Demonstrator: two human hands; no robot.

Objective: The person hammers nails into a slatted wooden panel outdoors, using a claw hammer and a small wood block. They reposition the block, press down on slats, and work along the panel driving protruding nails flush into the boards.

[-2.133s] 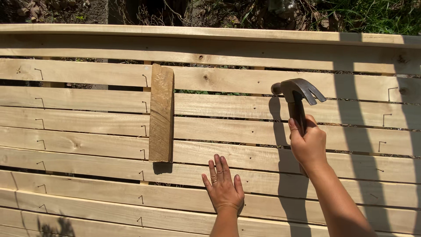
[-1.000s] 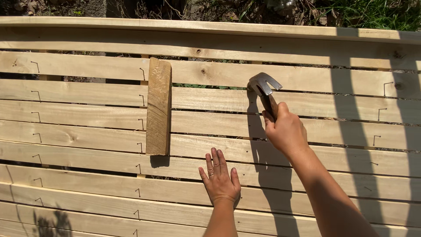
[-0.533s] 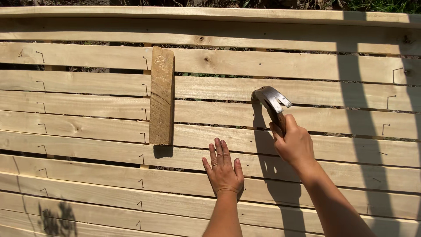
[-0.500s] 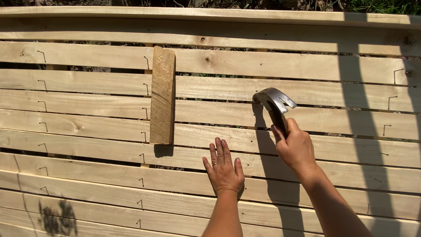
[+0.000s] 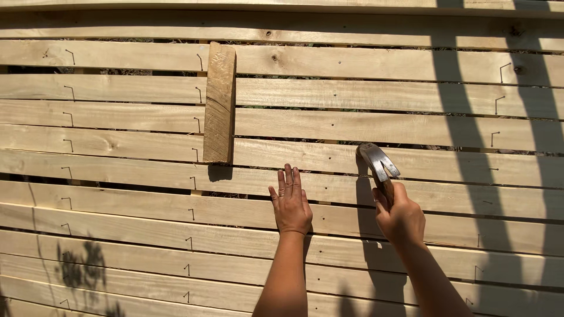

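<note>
My left hand (image 5: 290, 202) lies flat, fingers together, on a pale wooden slat (image 5: 147, 176) of a slatted panel. My right hand (image 5: 401, 218) grips the wooden handle of a claw hammer (image 5: 378, 164), whose steel head is low, close to a slat just right of my left hand. A short thick wood block (image 5: 220, 103) lies upright across several slats, up and to the left of my left hand.
The panel of horizontal slats (image 5: 352, 97) fills the view, with pencil marks in columns and small nail heads. Dark gaps run between slats. Shadows of bars fall on the right side (image 5: 452, 117) and of plants at the lower left (image 5: 82, 270).
The hammer has swung down from raised height to just above the slat by my left hand. My left hand stayed flat on the slat. The camera view shifted slightly upward on the panel.
</note>
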